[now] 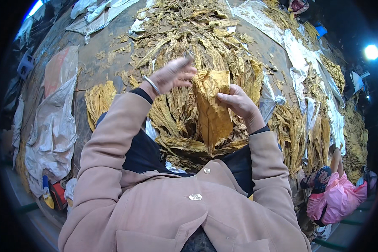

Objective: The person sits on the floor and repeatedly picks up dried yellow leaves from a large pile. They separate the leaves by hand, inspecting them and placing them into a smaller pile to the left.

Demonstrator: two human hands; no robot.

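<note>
Grip: our right hand (238, 103) pinches the yellow leaf (213, 110); left hand (172, 75), at ten o'clock, touches its top edge.
Risk: we judge it brittle (dried) and apt to tear if tugged.

Leaf (212, 111) between both hands, leaf pile (189, 46) behind, plastic sheet (50, 130) left

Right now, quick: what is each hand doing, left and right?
Left hand: fingers curled at the top edge of the dried yellow leaf, seemingly pinching it.
Right hand: closed on the same leaf's right edge.
</note>
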